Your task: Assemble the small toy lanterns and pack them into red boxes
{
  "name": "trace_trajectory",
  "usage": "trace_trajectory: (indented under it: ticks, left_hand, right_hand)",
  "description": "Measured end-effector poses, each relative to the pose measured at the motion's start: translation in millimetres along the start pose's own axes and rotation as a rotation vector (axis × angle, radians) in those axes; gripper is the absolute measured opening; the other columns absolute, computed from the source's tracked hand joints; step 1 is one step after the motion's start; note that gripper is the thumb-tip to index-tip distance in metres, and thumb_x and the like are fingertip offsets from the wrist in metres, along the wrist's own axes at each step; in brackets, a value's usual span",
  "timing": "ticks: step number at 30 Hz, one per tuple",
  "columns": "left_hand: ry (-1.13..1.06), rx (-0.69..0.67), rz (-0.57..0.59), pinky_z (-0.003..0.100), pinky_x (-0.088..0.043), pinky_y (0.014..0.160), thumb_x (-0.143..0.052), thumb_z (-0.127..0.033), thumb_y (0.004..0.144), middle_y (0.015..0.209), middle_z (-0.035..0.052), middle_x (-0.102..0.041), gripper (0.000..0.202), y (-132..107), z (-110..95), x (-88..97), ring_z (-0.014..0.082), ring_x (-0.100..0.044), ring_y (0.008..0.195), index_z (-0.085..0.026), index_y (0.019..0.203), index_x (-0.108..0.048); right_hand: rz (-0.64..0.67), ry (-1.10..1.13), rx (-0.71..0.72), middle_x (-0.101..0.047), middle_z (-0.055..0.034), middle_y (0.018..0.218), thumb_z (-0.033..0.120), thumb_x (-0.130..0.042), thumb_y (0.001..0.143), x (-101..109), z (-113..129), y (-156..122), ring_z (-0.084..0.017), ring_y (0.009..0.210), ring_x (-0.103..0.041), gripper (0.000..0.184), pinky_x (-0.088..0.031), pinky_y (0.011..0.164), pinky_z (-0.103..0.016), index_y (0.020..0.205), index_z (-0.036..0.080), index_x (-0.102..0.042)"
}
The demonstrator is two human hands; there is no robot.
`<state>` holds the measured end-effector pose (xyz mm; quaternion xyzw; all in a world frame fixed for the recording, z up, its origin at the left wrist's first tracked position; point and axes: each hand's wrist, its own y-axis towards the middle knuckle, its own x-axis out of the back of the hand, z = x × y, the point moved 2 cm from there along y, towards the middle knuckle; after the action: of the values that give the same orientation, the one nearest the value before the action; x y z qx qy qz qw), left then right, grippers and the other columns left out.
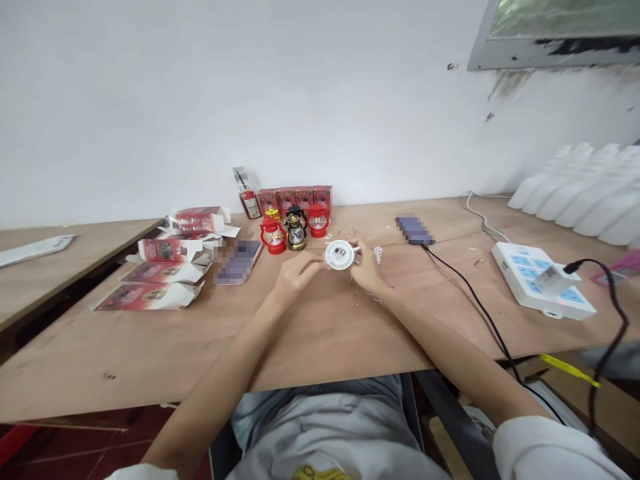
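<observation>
Head view: left hand [295, 275] and right hand [369, 268] hold a white round part [339, 255] between them over the table [320, 343] — probably a fitting step, details too small; next calls for steady support.

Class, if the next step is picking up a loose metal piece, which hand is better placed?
Probably the right hand: loose metal pieces lie beside it, while the left hand is farther away. Both hold the white disc.
</observation>
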<state>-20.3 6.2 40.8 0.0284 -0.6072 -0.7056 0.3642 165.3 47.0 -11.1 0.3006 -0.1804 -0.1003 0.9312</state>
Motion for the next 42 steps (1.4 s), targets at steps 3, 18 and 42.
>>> trace_trajectory:
  ticks: [3,18,42]
  left_hand:
    - [-0.025,0.023,0.090,0.022,-0.053,0.072,-0.049,-0.016,0.092,0.088,0.0072,-0.069,0.014,-1.7,-1.1,0.9,0.0124,-0.065,0.083,-0.015,0.093,-0.063]
    - [-0.174,0.205,0.199,0.021,-0.049,0.070,-0.046,-0.026,0.094,0.083,0.0039,-0.071,0.020,-1.1,-6.8,-2.4,0.0111,-0.065,0.075,-0.015,0.092,-0.063]
    - [0.179,-0.079,0.100,0.027,-0.041,0.073,-0.049,-0.011,0.090,0.095,0.0031,-0.071,0.027,-3.6,-6.5,-2.9,0.0133,-0.060,0.086,-0.023,0.113,-0.058]
  right_hand:
    - [0.012,-0.028,0.021,-0.067,-0.0028,0.097,0.008,-0.054,0.057,-0.2,-2.8,-0.5,-0.022,0.092,-0.061,0.039,-0.047,0.081,-0.036,0.093,0.022,-0.056]
    - [0.038,-0.027,0.018,-0.067,-0.0029,0.101,0.007,-0.052,0.059,3.2,2.6,-1.1,-0.021,0.094,-0.061,0.040,-0.045,0.086,-0.036,0.095,0.022,-0.056]
    - [0.042,-0.018,0.034,-0.068,-0.0034,0.100,0.006,-0.052,0.059,1.8,4.7,-1.9,-0.022,0.094,-0.061,0.039,-0.047,0.084,-0.038,0.095,0.023,-0.056]
